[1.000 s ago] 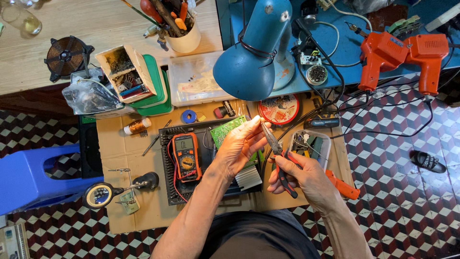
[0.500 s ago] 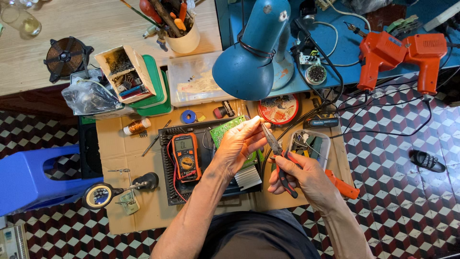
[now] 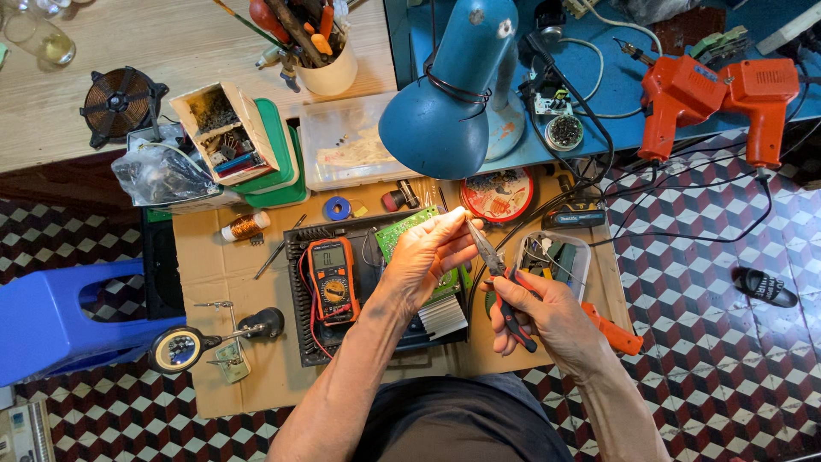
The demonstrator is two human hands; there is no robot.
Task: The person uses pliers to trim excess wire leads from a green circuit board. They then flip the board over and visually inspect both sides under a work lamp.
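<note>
The right hand (image 3: 547, 316) is gripping red-handled pliers (image 3: 500, 278) in a clenched grip, just right of the orange multimeter (image 3: 332, 278). The left hand (image 3: 428, 252) is pinching fingertips near the plier tips (too small to tell what), resting on the green circuit board (image 3: 402, 233).

One head-worn view looks straight down, moderately close, over the cluttered workbench (image 3: 214, 257).
</note>
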